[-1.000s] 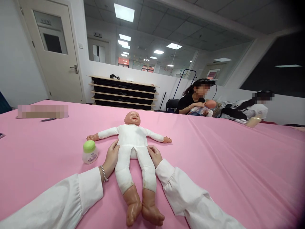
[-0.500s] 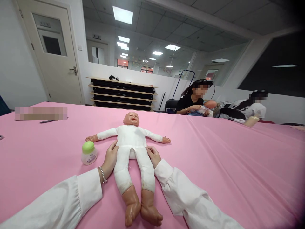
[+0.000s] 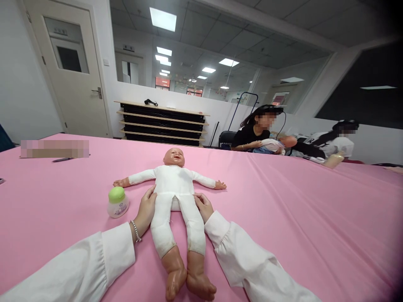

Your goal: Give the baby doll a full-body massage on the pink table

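A baby doll [image 3: 174, 180] with a white cloth body lies face up, arms spread and feet towards me. My left hand [image 3: 147, 207] grips the doll's hip on the left, its fingers partly hidden against the cloth. On the opposite hip, my right hand [image 3: 203, 205] holds the doll in the same way, fingertips tucked at its side. Left of my left wrist stands a small frosted cream jar [image 3: 118, 203] with a green lid, apart from the hand.
A pink cloth [image 3: 267, 218] with creases at the right covers the table. A pen [image 3: 64, 159] lies by a blurred-out item [image 3: 54, 149] at the far left. Two people sit beyond the far edge; one holds another doll [image 3: 273, 145]. A pale bottle [image 3: 333, 160] stands near them.
My hands and the doll before me stay in place. In the background, the other person's doll has shifted to the right and lies more level, and the person behind has leaned in with an arm out.
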{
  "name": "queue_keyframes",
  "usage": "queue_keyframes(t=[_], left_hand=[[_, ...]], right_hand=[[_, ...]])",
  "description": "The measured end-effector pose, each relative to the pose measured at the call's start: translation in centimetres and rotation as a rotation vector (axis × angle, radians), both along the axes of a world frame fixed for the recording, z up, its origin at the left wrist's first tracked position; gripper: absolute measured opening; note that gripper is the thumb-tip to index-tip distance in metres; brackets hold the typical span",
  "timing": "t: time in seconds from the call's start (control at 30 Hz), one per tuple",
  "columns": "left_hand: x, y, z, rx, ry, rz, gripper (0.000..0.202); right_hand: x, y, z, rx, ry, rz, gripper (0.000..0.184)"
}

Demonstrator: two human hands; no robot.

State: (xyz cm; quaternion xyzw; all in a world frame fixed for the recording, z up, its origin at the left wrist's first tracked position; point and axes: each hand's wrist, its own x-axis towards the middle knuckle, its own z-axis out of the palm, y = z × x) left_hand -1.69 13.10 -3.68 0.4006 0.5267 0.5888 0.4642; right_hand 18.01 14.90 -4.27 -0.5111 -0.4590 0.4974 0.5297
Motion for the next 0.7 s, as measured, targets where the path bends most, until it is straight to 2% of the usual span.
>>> queue_keyframes(t=[0.23, 0.47, 0.57, 0.63, 0.7], left_hand=[[-0.1, 0.1, -0.1, 0.002, -0.013, -0.004, 0.046], [-0.1, 0.1, -0.5, -0.006, 0.063, 0.002, 0.044], [-0.4, 0.4, 0.1, -0.007, 0.252, 0.19, 0.047], [-0.2, 1.3, 1.3, 0.097, 0.385, 0.331, 0.05], [0.5, 3.3, 3.1, 0.246, 0.46, 0.38, 0.049]], right_hand=[[-0.1, 0.1, 0.1, -0.017, 0.013, 0.003, 0.04], [-0.1, 0.1, -0.6, 0.009, 0.001, 0.021, 0.036], [0.1, 0.5, -0.1, 0.081, -0.058, -0.033, 0.032], [-0.1, 1.7, 1.2, 0.213, -0.139, -0.076, 0.028], [-0.8, 4.1, 3.2, 0.336, -0.206, -0.086, 0.028]])
